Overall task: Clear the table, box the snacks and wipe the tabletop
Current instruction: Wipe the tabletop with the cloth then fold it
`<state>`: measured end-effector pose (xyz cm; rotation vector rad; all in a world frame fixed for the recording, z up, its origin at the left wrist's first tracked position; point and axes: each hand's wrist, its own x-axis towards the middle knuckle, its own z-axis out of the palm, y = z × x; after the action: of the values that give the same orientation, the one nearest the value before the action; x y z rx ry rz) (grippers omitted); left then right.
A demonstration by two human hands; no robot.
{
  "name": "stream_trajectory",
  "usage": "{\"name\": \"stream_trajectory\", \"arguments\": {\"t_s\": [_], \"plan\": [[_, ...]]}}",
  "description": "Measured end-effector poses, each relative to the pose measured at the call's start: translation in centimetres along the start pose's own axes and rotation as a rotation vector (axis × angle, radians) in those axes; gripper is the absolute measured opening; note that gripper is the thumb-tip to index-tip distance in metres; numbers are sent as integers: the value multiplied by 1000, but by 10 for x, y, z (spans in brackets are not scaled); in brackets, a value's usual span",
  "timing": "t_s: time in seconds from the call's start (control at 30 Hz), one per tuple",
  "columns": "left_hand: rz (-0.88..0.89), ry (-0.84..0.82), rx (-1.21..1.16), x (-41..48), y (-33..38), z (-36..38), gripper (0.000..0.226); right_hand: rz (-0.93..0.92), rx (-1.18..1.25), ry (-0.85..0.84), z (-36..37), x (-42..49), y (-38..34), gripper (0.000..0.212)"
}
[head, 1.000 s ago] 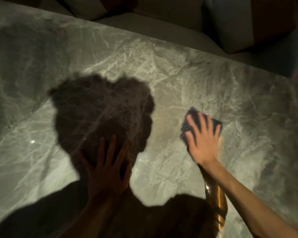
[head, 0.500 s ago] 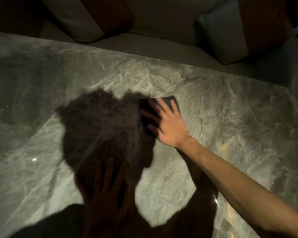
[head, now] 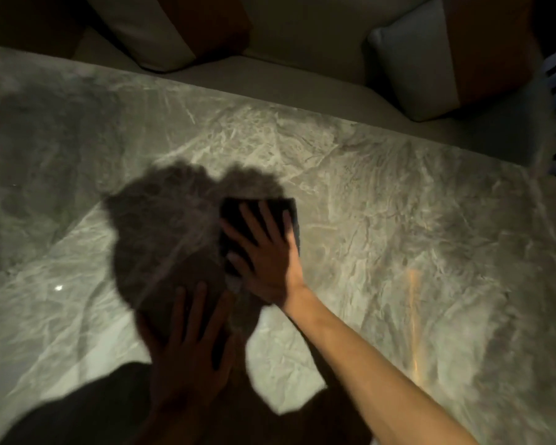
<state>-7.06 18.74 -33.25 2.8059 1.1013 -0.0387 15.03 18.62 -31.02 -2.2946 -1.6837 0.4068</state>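
Wiping step, by the look of it. Right hand point(head: 267, 252) lies flat on a dark folded cloth point(head: 238, 216), fingers spread, palm pressing down; nothing pinched, nothing curled round the edge. Cloth sits mid-table on the marble tabletop point(head: 398, 236), at the edge of the head shadow, far corner and right edge showing past the fingers.

Left hand point(head: 190, 354) is also open and flat on the stone, nearer the body, in shadow, holding nothing. Looks like a brace for the lean.

No snacks or box visible in the part of the table the camera covers, so clearing seems done here; the dark bits at the left frame edge are too cut off to identify.

Handling judgement:
- Cloth: soft, light, limp. Won't hold shape if pushed from one corner; it will bunch or unfold.
- Polished stone looks slick, so the cloth slides easily. Friction comes from palm pressure only.
- Best hold is the current one: whole palm centred on the fold, fingers spread to pin the corners.
- To lift it, pinch the near edge by the wrist.

Sofa cushions point(head: 411, 69) lie beyond the far edge.
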Motion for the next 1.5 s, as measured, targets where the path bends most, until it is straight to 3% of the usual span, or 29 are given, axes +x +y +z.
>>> {"name": "stream_trajectory", "arguments": {"t_s": [0.03,0.07,0.1,0.2,0.27,0.3,0.33,0.43,0.5,0.6,0.67,0.8,0.87,0.93,1.03,1.17,1.23,1.37,1.43,1.5], "plan": [[0,2,-6,0,-1,-1,70,-37,45,-32,-6,-15,18,52],[-9,-4,-4,0,-1,-1,70,-34,-117,1,-20,-29,40,53],[-20,-14,3,0,-1,-2,70,145,-211,41,-33,-43,64,54],[-24,-38,-3,-1,3,-5,72,904,-66,257,-72,-79,137,54],[-35,-53,-15,0,5,-8,72,1164,-42,266,-68,-63,124,56],[-35,-67,-17,0,6,-9,71,1176,-53,258,-57,-49,101,56],[-30,-79,-17,0,6,-10,71,1067,-111,246,-42,-38,76,57],[-37,-106,-16,1,3,-13,72,472,-228,162,-3,-36,0,56],[-29,-98,-24,0,4,-15,73,200,-279,72,8,-64,-8,54],[-29,-86,-42,1,5,-17,72,29,-383,-15,1,-107,29,56],[-34,-75,-58,0,5,-17,71,198,-392,18,-12,-130,62,55],[-26,-77,-87,0,6,-15,70,995,-190,220,-26,-129,80,55],[-23,-72,-81,0,6,-16,68,1173,-76,276,-14,-102,51,57],[-7,-63,-85,-1,5,-18,65,1035,-124,264,2,-88,12,58],[-13,-45,-96,-1,4,-21,63,609,-232,169,23,-101,-31,55],[-37,-62,-117,-2,5,-21,62,180,-310,40,21,-147,-10,56],[-42,-79,-139,-3,6,-24,62,80,-355,-18,14,-175,13,57],[-50,-105,-160,-6,7,-34,62,347,-337,0,-12,-204,60,56],[-43,-95,-170,-7,6,-35,61,567,-320,22,-25,-212,82,55],[-29,-85,-182,-6,5,-33,61,901,-223,102,-32,-214,94,55]]}}
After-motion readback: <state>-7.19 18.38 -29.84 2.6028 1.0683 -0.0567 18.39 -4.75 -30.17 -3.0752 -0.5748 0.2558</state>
